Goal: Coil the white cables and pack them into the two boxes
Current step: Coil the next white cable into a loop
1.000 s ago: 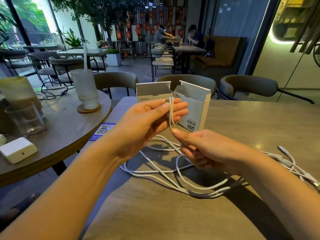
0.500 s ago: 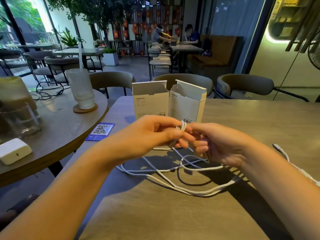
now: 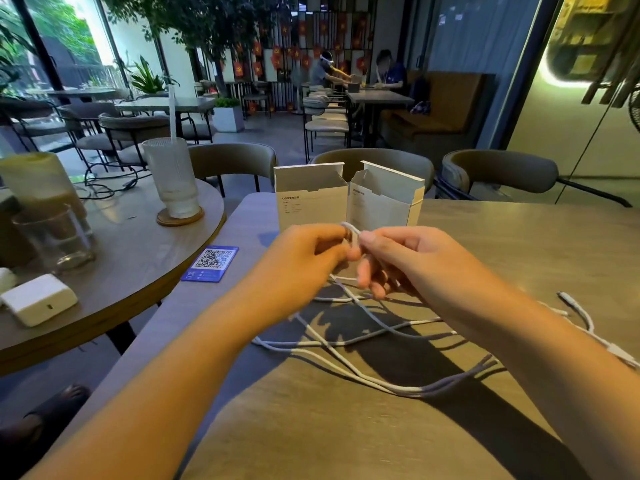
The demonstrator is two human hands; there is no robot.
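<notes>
On the round table [image 3: 138, 271] at far left: a white charger [image 3: 38, 304] near its front edge, an empty glass [image 3: 55, 237] behind it, and a ribbed tumbler [image 3: 171, 178] with a straw on a coaster [image 3: 180, 216] toward the right edge.

Between the tables, at the left edge of the main table [image 3: 519, 244], a blue QR card [image 3: 210, 264] lies flat.

At centre, toward the far edge, two white boxes stand upright with top flaps open, touching or nearly so: left box [image 3: 310, 202] square-on, right box [image 3: 384, 202] turned slightly.

Just in front of the boxes, both hands meet above the table. Left hand [image 3: 308, 258]: fingers curled, thumb and forefinger pinching a small loop of white cable [image 3: 346, 362]. Right hand [image 3: 412, 261]: thumb and forefinger pinching the same loop right beside the left fingertips; remaining fingers loosely curled, strands passing under them. Exact strand count in the pinch cannot be told.

From the hands the cable drops to the table and lies in loose, crossing, uncoiled loops under both forearms, reaching toward the near centre. At the right edge, a second cable [image 3: 585, 317] lies with a connector end pointing away; it runs under the right forearm.
</notes>
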